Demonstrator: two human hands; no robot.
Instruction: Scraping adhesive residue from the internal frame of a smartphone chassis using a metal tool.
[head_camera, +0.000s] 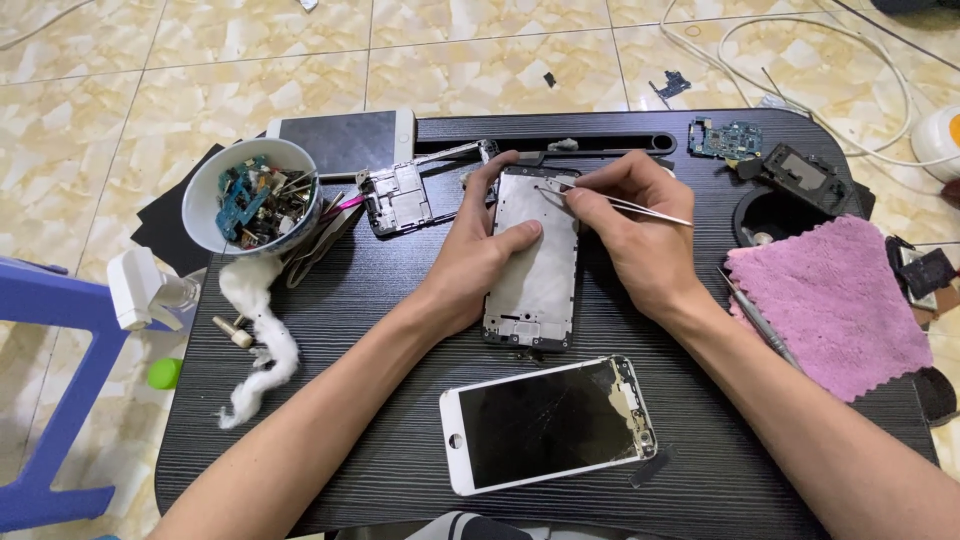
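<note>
phone frame (535, 270) partly under left hand (478, 262), tweezer tips (558, 187) too small

cracked white-framed rectangular phone screen (548, 424), dark glass, near bench (400, 460) front edge | white-framed phone with dark grey screen (345, 141), at bench back left, behind bowl
</note>
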